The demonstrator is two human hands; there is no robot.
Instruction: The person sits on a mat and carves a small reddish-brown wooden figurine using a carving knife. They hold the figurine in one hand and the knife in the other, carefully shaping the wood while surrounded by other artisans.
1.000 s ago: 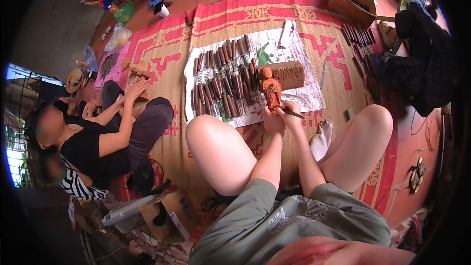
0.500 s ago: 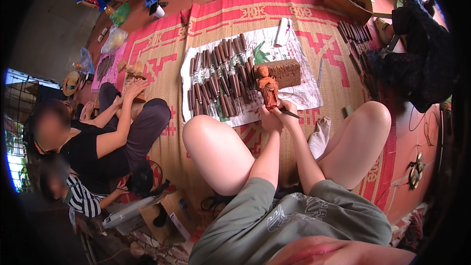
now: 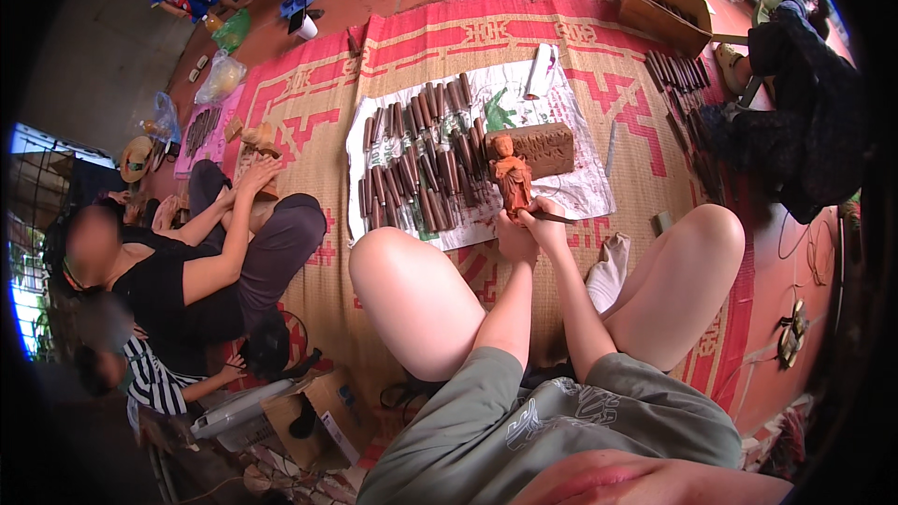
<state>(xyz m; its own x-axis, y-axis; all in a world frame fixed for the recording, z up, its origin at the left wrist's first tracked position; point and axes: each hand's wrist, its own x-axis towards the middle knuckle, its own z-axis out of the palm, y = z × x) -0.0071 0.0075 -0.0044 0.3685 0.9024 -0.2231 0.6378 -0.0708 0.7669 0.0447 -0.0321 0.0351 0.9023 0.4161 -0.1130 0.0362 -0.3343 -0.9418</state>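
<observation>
Between my knees, my left hand (image 3: pixel 514 238) is closed round the base of a reddish-brown carved wooden figurine (image 3: pixel 512 174), which stands upright. Close against it, my right hand (image 3: pixel 548 225) is closed on a thin carving chisel (image 3: pixel 559 218), whose dark end sticks out to the right. The chisel's tip is too small to make out by the figurine's base. Just behind the figurine lies a brown wooden block (image 3: pixel 547 145). Several rows of dark-handled chisels (image 3: pixel 409 168) are laid out on a white printed sheet (image 3: pixel 585 196) to the left of the block.
A red and tan woven mat (image 3: pixel 327 154) spreads beneath everything. A white roll (image 3: pixel 540 72) lies at the sheet's far edge. More chisels (image 3: pixel 676 73) and a wooden box (image 3: pixel 664 14) are at far right. On the left, a co-worker (image 3: pixel 178 262) sits working on a wooden piece.
The view has tilted slightly, so the mat and sheet sit a little lower. Both hands keep their hold on the figurine and chisel, with hardly any movement.
</observation>
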